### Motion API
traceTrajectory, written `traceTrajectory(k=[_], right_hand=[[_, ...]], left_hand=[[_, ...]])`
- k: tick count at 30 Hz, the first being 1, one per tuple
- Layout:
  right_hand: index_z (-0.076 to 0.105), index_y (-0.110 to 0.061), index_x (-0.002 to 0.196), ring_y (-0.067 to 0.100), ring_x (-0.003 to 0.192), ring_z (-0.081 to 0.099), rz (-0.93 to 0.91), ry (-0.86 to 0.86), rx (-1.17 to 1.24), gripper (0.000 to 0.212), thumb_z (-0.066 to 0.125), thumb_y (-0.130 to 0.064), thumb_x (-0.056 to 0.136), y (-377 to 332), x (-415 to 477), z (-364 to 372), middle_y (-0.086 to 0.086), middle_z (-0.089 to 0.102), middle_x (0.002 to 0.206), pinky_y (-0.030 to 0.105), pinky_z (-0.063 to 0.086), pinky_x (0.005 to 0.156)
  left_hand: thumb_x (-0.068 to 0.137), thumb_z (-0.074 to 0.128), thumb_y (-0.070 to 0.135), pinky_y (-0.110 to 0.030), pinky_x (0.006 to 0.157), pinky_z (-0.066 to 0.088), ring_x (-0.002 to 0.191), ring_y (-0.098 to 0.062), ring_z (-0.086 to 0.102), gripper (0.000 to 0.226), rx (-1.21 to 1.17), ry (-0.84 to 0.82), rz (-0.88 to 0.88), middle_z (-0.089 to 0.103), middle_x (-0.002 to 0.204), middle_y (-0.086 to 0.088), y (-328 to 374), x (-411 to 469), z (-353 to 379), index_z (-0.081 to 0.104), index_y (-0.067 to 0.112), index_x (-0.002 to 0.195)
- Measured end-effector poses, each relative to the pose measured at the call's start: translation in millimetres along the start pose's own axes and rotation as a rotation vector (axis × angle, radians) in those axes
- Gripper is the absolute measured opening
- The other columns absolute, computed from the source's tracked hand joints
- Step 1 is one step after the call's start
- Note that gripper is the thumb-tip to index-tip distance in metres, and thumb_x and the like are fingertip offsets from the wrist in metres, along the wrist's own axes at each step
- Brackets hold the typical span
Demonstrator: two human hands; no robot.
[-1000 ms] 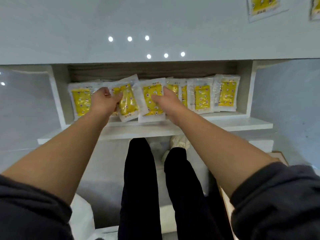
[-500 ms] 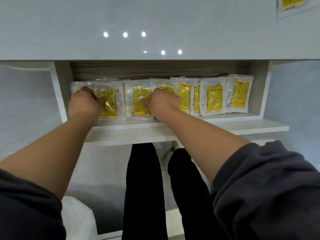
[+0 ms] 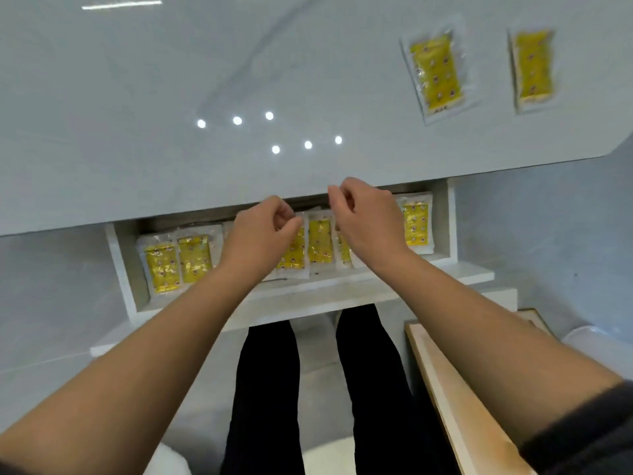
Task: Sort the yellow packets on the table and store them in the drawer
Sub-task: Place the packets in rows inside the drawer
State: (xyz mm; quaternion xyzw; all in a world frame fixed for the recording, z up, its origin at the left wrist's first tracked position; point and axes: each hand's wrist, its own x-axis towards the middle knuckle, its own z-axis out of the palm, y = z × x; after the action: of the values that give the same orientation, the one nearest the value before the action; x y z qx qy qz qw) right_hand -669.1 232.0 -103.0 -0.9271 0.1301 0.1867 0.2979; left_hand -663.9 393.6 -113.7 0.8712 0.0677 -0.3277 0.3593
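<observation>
Left hand (image 3: 262, 234) and right hand (image 3: 368, 221) both hover over the middle of the open white drawer (image 3: 120, 262), just below the front edge of the glossy pale grey table (image 3: 171, 97). Fingers on both are loosely curled with nothing visible in them, so both read as empty. The drawer holds a side-by-side row of clear plastic sachets with yellow filling, some overlapping. The leftmost yellow packet (image 3: 161, 269) is near the drawer's left wall and the rightmost yellow packet (image 3: 415, 224) near its right wall; the middle ones are partly hidden by the hands. Two more lie flat near the table's far right corner: one table packet (image 3: 435, 72), and a second table packet (image 3: 533, 68) closer to the right edge, apart from the first. Task looks mostly done, and the likely step is fetching those two. To do it well, reach over the front edge with the right hand and pinch each sachet by its clear sealed border, not the filled centre. The film may skid on the glossy top, so tip an edge up first. Lay them into the row facing the same way as the others; whether there is a free gap cannot be told behind the hands. Black trousers (image 3: 267, 389) show below the drawer, and a light wooden board (image 3: 445, 389) sits lower right.
</observation>
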Motion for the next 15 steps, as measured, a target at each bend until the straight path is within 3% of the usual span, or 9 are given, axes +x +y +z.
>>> traceTrajectory(k=[4, 8, 11, 13, 15], right_hand=[[0.051, -0.014, 0.069, 0.023, 0.061, 0.059, 0.112, 0.165, 0.107, 0.037, 0.042, -0.037, 0.098, 36.3, 20.8, -64.4, 0.004, 0.060, 0.062, 0.040, 0.047, 0.058], [0.053, -0.015, 0.076, 0.021, 0.067, 0.060, 0.232, 0.230, 0.118, 0.032, 0.041, -0.037, 0.096, 76.1, 58.9, -116.7, 0.001, 0.063, 0.068, 0.039, 0.049, 0.063], [0.054, -0.016, 0.084, 0.019, 0.078, 0.056, 0.256, 0.278, 0.071, 0.021, 0.045, -0.032, 0.095, 101.8, 89.4, -147.8, -0.004, 0.058, 0.084, 0.036, 0.045, 0.069], [0.056, -0.018, 0.092, 0.019, 0.096, 0.053, 0.240, 0.335, 0.002, 0.013, 0.049, -0.029, 0.092, 117.8, 108.9, -164.3, -0.004, 0.052, 0.102, 0.035, 0.043, 0.081], [0.056, -0.019, 0.108, 0.020, 0.113, 0.047, 0.282, 0.355, -0.094, 0.023, 0.054, -0.031, 0.089, 131.5, 125.6, -176.5, 0.000, 0.048, 0.121, 0.035, 0.036, 0.088]], left_hand=[[0.091, 0.059, 0.030, -0.022, 0.066, 0.049, 0.074, -0.009, 0.060, 0.009, -0.081, 0.003, 0.054, 0.064, 0.079, 0.006, 74.2, 14.5, 20.0, 0.061, 0.021, 0.090], [0.090, 0.059, 0.029, -0.020, 0.064, 0.045, 0.076, -0.009, 0.057, 0.011, -0.120, 0.113, 0.019, 0.059, 0.082, 0.009, 136.9, 43.7, 43.5, 0.058, 0.020, 0.096], [0.086, 0.063, 0.036, -0.029, 0.073, 0.046, 0.091, -0.016, 0.057, 0.035, -0.087, 0.210, -0.019, 0.057, 0.104, 0.001, 176.6, 73.0, 62.1, 0.051, 0.018, 0.113], [0.080, 0.068, 0.049, -0.032, 0.078, 0.046, 0.104, -0.020, 0.053, 0.060, -0.051, 0.270, -0.050, 0.049, 0.118, -0.002, 200.5, 92.0, 72.3, 0.043, 0.018, 0.125], [0.073, 0.071, 0.058, -0.037, 0.086, 0.045, 0.116, -0.024, 0.047, 0.083, 0.009, 0.322, -0.106, 0.043, 0.127, -0.006, 223.0, 109.0, 80.3, 0.034, 0.016, 0.135]])
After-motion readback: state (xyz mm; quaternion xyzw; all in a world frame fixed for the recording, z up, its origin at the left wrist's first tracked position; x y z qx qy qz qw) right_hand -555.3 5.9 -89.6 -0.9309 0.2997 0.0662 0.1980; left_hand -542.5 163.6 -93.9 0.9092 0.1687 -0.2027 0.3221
